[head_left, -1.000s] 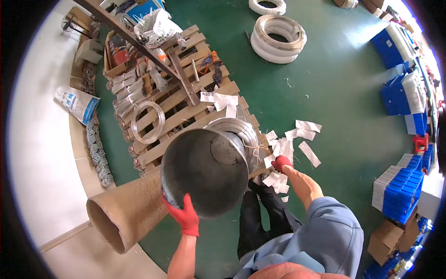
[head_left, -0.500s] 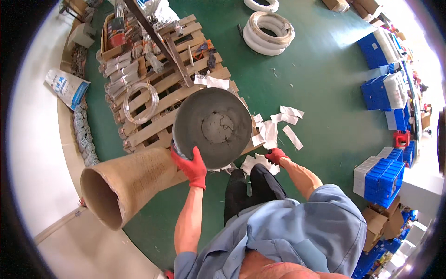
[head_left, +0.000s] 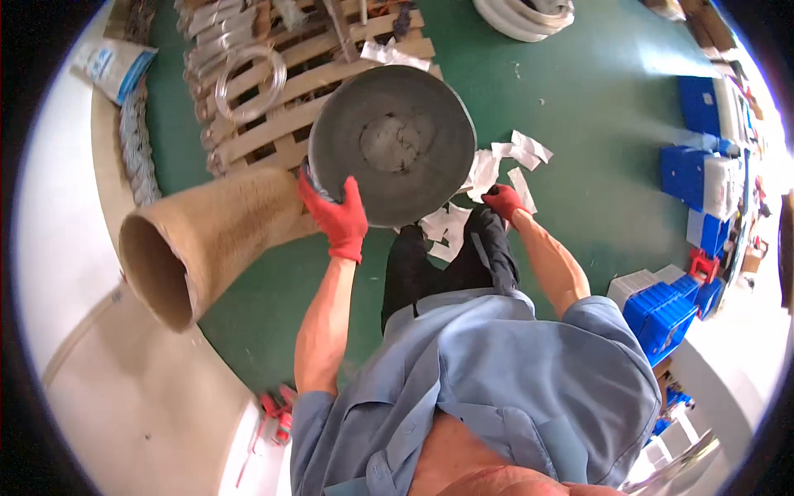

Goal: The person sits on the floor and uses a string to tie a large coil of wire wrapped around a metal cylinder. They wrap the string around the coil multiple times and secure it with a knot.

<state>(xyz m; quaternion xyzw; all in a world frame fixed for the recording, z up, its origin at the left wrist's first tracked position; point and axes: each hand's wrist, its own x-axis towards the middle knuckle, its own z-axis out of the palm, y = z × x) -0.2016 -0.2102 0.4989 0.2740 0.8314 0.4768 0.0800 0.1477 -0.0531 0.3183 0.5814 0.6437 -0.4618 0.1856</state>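
A big round grey metal basin is held up in front of me, its flat underside facing the camera. My left hand, in a red glove, grips its lower left rim. My right hand, also in a red glove, is at the basin's lower right edge; its fingers are partly hidden, so its grip on the rim is unclear. Below the basin, scraps of white paper lie scattered on the green floor.
A wooden pallet with wire coils lies behind the basin. A wide brown cardboard tube lies at the left. Blue crates stand at the right, white hose coils at the top, a white sack at upper left.
The basin has been lifted higher and closer to the camera, tipping from showing its hollow inside to showing its flat base. Both hands rose with it.
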